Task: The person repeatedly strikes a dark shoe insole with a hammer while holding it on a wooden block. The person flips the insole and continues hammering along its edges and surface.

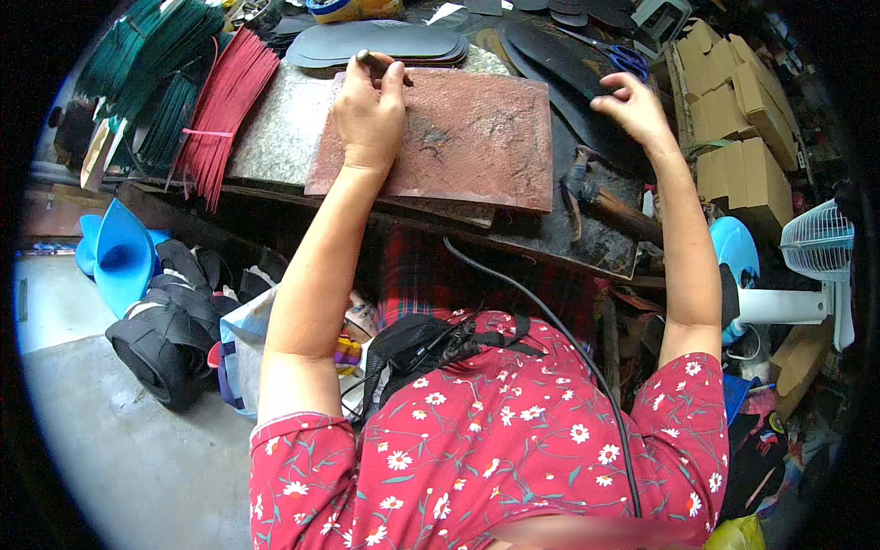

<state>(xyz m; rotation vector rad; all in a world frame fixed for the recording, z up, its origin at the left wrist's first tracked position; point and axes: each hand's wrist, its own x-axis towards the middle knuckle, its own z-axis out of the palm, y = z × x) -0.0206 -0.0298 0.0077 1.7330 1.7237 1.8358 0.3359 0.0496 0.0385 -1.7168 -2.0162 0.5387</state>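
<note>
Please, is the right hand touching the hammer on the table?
Apart: the head view shows a strip of black sheet between the right hand and the hammer.

"What's the left hand (369, 119) doing?"

"Gripping a small dark thing (369, 62), mostly hidden by the fingers, above the far left part of a rough reddish slab (477, 137)."

"And the right hand (637, 115)?"

"Raised with bent fingers, just beside the blue-handled scissors (628, 61), over dark sheets (550, 60)."

"What else is near?"

"A hammer (610, 200) right of the slab, grey oval pieces (376, 43) stacked behind it, and tied red strips (229, 101) at the left."
</note>
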